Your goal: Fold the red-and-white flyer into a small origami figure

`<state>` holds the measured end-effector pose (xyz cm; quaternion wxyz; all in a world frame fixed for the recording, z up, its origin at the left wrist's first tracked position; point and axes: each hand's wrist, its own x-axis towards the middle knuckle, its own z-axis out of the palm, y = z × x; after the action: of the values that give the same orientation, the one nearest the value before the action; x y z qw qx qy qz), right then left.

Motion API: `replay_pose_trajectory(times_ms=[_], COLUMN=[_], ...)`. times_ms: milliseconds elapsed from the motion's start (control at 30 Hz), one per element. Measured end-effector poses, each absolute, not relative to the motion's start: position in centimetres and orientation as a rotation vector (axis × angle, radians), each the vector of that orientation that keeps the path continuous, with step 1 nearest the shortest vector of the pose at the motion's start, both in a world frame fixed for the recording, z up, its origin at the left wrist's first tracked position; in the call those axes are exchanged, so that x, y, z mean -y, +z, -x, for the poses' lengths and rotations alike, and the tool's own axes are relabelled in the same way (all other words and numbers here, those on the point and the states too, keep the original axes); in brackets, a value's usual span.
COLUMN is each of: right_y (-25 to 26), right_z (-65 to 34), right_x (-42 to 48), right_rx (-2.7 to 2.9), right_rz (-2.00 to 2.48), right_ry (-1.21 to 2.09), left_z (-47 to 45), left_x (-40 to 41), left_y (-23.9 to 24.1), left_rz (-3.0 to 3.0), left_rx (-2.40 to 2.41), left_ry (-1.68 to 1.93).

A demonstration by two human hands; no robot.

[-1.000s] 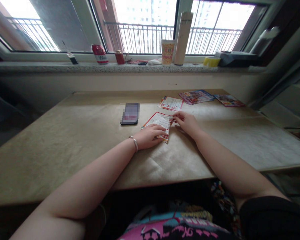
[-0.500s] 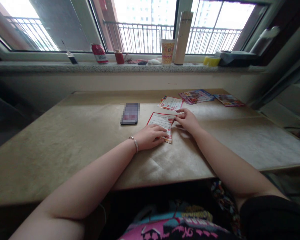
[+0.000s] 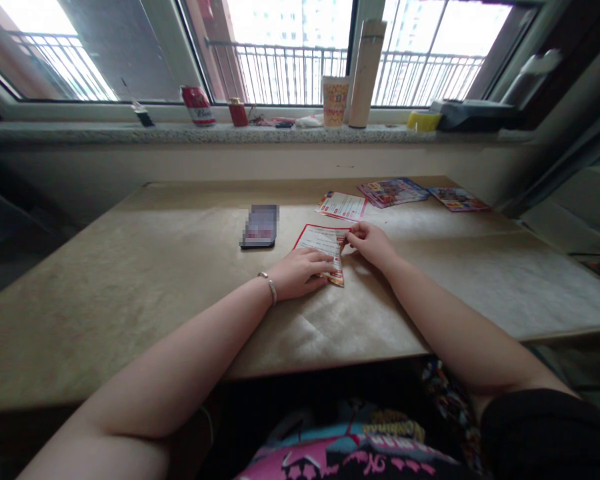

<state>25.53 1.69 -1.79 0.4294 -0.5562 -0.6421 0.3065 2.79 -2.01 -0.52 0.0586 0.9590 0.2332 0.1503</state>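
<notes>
Right hand: moved slightly to the left since half a second ago, with fingers less spread than then and brought together at the paper.
Right grip: narrow, seeming to pinch the upper right edge of the red-edged sheet between thumb and forefinger.
Left hand: almost unmoved; laid flat on the lower left part of the same sheet, with fingers stretched, not closed around anything; wearing a bracelet at the wrist.
Red-edged sheet: lying on the counter, partly covered by the left hand; a little more to the right than one second ago, but nearly as half a second ago. Perhaps bent near the right border; cannot tell surely at this size.
Meaning for the work: judged to be steadier now, pressed at one side and pinched at the other.
Second sheet: just beyond, unchanged.
Phone: to the left, apart from both hands, with blurred screen.
Colourful cards: farther back, with a single card just beside on the right.
Windowsill: behind everything, bearing a red can and a patterned cup.
</notes>
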Motion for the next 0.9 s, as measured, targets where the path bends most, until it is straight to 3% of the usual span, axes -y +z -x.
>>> replay_pose_trajectory(times_ms=[300, 667, 900], right_y=[-1.8, -0.9, -0.4], right_z=[-24.8, -25.2, -25.0], right_x=[-1.3, -0.5, -0.2], right_rx=[1.761, 1.868, 2.045], right_rz=[1.531, 1.469, 1.538], right_ry=[0.349, 0.368, 0.037], left_z=[-3.0, -2.8, -2.7], left_x=[2.1, 1.8, 1.8], left_y=[-0.1, -0.5, -0.6], left_rz=[-2.879, -2.816, -2.818], left_rx=[-0.713, -0.682, -0.701], left_ry=[0.443, 0.481, 0.482])
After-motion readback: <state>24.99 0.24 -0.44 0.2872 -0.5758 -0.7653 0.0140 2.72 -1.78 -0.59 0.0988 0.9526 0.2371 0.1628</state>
